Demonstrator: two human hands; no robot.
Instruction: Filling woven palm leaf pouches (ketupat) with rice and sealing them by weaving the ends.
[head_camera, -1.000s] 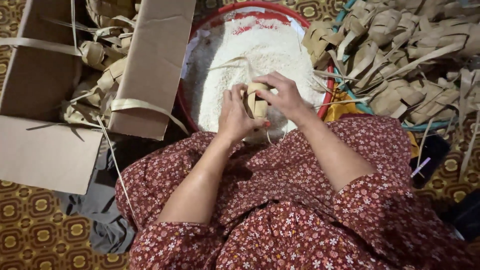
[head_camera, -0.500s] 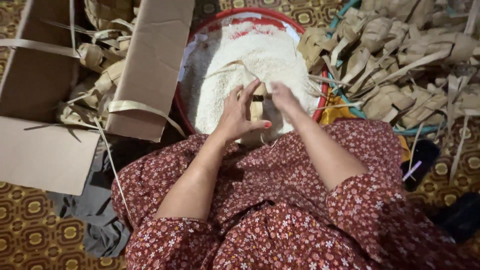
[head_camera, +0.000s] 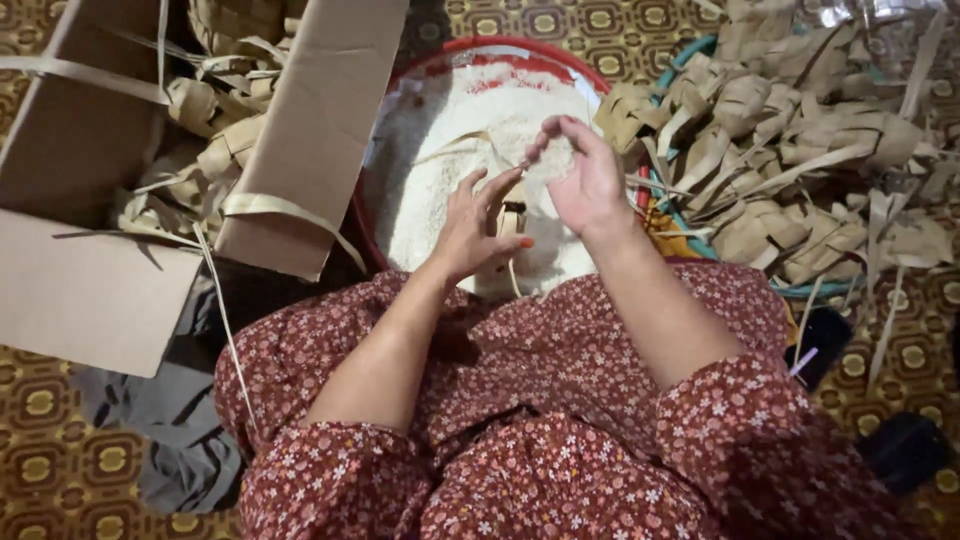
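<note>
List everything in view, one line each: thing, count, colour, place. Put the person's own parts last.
Basin: one, red rim, centre top, on the floor.
Rice: a heap, white, inside the basin.
Cardboard box: one, brown, flaps open, left.
Woven leaf pouches in the box: several, tan, exact count unclear.
Basket: one, teal rim, right.
Woven leaf pouches on the basket: a large pile, tan, with loose strips.
Cloth: one, grey, lower left on the floor.
Patterned floor: brown and yellow, all around.
Small leaf pouch: one, tan, by the left hand's fingers.
Dress: red, floral, bottom centre.
Left hand: at the small pouch, over the basin.
Right hand: raised over the rice, fingertips pinched.
</note>
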